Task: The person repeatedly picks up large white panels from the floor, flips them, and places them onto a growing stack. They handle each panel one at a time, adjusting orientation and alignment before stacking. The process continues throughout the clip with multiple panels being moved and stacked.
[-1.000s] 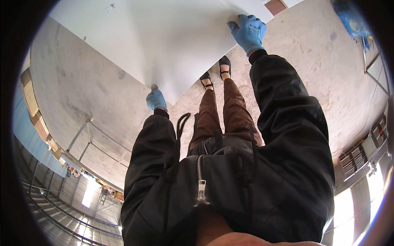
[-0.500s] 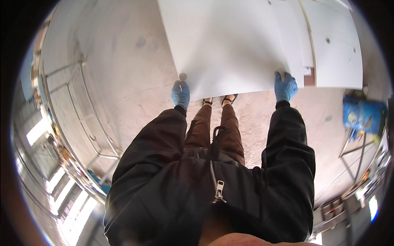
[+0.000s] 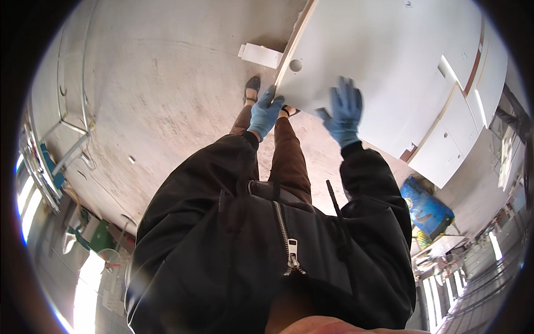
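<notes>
A large white panel [image 3: 378,61] with a round hole near one corner spreads before me. My left hand [image 3: 266,114], in a blue glove, grips that near left corner, thumb and fingers pinched on the edge. Over the panel's near edge, my right hand [image 3: 345,108] is spread with fingers apart and holds nothing; its blue glove is slightly blurred. Whether its palm touches the surface I cannot tell. The panel's left side shows a tan, wood-coloured edge.
On the floor by the panel's left edge lies a white strip [image 3: 260,55]. More white boards [image 3: 445,142] are to the right. A blue drum-like container [image 3: 427,209] stands at lower right. A metal frame [image 3: 72,127] is at the left.
My right hand has let go of the panel's near edge and opened. The left hand keeps its corner. My view and body have turned, and the panel now sits farther right.
</notes>
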`<state>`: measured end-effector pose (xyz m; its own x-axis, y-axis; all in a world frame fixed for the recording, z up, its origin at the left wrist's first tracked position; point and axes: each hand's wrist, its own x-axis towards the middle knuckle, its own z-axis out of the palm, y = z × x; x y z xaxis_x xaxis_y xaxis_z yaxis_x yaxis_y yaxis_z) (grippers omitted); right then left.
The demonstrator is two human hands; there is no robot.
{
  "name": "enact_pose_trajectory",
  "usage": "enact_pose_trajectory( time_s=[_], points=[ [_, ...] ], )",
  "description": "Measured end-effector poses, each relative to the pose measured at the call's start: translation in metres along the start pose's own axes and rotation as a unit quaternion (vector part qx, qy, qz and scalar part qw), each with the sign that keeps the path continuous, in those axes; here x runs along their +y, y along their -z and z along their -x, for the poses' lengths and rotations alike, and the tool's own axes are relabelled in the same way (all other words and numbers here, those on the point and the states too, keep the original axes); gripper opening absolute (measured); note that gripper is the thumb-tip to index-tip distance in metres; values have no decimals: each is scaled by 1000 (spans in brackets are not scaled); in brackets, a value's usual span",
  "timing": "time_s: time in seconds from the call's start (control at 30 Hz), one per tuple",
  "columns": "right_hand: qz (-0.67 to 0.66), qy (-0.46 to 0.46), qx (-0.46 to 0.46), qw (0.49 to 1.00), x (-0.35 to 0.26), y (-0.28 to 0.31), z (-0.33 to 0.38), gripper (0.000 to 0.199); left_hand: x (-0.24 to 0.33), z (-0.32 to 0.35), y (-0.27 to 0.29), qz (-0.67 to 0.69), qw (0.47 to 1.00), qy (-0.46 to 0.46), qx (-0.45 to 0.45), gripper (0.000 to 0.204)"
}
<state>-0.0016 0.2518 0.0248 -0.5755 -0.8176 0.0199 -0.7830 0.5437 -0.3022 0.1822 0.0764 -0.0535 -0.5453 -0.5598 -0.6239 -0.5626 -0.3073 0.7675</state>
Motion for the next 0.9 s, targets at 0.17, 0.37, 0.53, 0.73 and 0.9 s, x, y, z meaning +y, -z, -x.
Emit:
enact_pose_trajectory(
  time_s=[0.17, 0.37, 0.53, 0.73, 0.9],
  points=[
    [10, 70, -80, 994, -61, -15, -54, 83, 9, 5, 2, -51, 999, -14, 8, 56],
    [3, 72, -94, 993, -71, -16, -74, 104, 25, 4, 8, -122, 992, -35, 6, 54],
    [13, 109, -138, 984, -69, -22, -80, 103, 28, 3, 9, -124, 991, -40, -4, 56],
    [-6, 152, -90, 984, -67, -42, -81, 83, 35, 2, 11, -180, 981, -74, -1, 52],
    [-7, 134, 4, 991, -76, -66, -83, 69, 37, -2, 16, -168, 984, -48, -46, 55]
  ],
)
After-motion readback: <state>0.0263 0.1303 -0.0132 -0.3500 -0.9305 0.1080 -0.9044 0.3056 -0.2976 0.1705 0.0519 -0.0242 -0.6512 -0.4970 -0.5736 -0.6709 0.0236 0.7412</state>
